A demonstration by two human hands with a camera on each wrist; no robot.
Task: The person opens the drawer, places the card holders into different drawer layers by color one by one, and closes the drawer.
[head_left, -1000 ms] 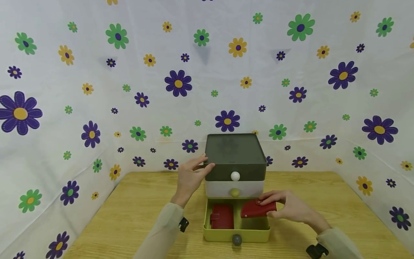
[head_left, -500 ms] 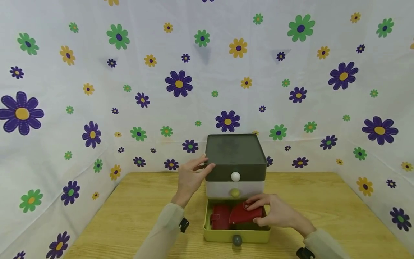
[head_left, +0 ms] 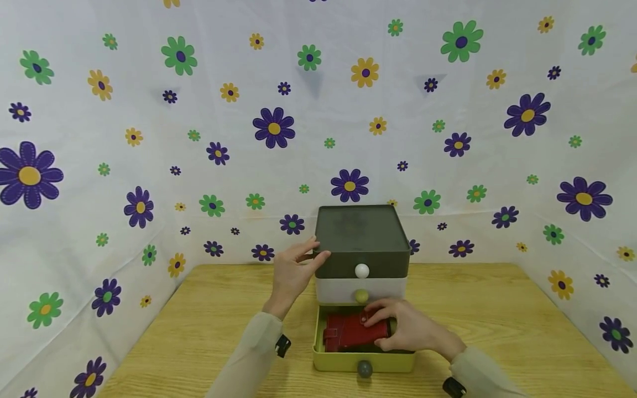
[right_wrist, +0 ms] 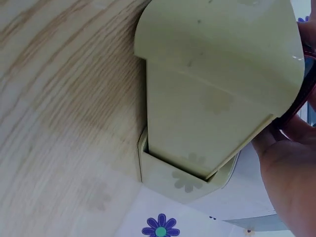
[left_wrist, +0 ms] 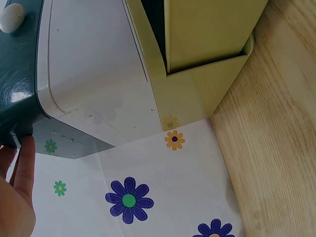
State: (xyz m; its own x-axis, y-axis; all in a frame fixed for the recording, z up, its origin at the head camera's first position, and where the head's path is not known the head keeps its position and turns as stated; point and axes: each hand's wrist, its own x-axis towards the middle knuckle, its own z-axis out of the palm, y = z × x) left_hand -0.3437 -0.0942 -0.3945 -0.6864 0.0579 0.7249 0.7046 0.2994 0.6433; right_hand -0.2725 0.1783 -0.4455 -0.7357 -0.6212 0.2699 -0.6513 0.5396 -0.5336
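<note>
A three-tier drawer box stands on the wooden table, dark green on top, white in the middle, yellow-green below. Its lowest drawer is pulled out. Inside, at the left, lies a red wallet with a strap closure. My right hand pinches a second red wallet between thumb and fingers, low over the drawer and overlapping the first one. Its dark edge shows beside the hand in the right wrist view. My left hand rests extended fingers against the top tier's left front corner.
Round knobs stick out of the tiers: a white knob, a yellow-green knob and a grey knob on the pulled-out drawer. Flower-patterned white cloth hangs behind and at both sides of the table.
My right hand has moved left with the second wallet, from the drawer's right side to over the first wallet, and the wallet has lowered into the drawer. My left hand has stayed in place.
</note>
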